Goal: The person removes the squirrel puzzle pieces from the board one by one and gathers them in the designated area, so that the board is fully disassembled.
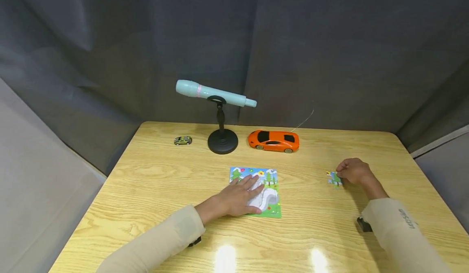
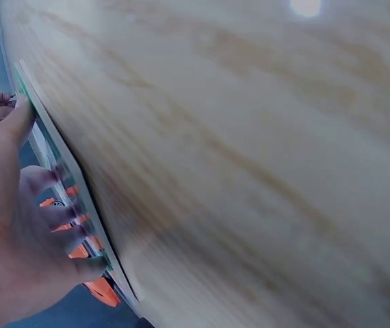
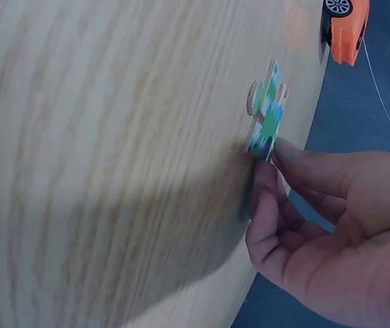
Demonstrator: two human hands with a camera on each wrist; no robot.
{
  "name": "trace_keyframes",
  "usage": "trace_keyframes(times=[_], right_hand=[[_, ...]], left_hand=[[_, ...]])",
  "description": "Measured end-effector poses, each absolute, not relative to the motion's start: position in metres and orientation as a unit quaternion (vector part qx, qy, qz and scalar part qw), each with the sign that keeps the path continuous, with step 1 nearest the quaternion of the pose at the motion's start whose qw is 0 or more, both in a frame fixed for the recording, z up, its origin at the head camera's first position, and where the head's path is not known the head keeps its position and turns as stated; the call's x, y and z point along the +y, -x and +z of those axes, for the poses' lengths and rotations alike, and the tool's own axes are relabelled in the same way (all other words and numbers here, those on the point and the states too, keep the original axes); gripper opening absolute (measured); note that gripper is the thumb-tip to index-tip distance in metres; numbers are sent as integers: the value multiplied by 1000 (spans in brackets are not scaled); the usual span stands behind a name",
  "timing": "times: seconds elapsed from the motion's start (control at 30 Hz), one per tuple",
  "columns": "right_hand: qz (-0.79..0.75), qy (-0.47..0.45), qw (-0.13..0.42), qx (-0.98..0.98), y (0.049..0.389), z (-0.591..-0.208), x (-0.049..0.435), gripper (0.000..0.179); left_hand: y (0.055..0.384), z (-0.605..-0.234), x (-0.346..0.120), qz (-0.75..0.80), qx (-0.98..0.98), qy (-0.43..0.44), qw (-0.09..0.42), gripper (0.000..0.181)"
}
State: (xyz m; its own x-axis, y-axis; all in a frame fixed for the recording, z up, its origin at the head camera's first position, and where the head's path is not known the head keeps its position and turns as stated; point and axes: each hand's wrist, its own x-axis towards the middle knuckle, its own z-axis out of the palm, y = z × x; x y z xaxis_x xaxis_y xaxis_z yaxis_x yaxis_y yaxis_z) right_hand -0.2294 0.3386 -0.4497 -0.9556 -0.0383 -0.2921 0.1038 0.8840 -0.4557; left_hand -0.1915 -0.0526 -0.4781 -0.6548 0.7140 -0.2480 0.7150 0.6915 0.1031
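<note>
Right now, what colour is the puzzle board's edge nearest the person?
The puzzle board is green along that edge; the head view shows it best.

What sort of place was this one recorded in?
Probably a curtained-off recording booth: dark grey curtains hang behind a wood-grain table, where an orange toy car and a jigsaw puzzle board are laid out.

Two glare spots lie on the bright tabletop at five and six o'clock; the curtain at twelve is dim. The left-wrist view is blurred, glare at one; right-wrist, the right grip's shadow falls at six.
</note>
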Motion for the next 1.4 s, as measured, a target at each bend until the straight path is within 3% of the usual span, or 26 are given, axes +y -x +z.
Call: trace_keyframes(times=[0.27,0.7,1.07,1.4], right_hand=[[-259,10,119,959,233,-444,308,21],[-310,49,93,945,242,-442,219,21],[-327,105,121,931,245,-457,157,23],[-335,83,127,930,241,-467,134,18]], left_hand=[[191,-475,-55,-31,909,-398,118,77],[194,-467,-76,3,916,-385,109,70],[192,-474,-87,4,921,-371,119,69],[190,-474,-81,-22,923,-367,115,68]])
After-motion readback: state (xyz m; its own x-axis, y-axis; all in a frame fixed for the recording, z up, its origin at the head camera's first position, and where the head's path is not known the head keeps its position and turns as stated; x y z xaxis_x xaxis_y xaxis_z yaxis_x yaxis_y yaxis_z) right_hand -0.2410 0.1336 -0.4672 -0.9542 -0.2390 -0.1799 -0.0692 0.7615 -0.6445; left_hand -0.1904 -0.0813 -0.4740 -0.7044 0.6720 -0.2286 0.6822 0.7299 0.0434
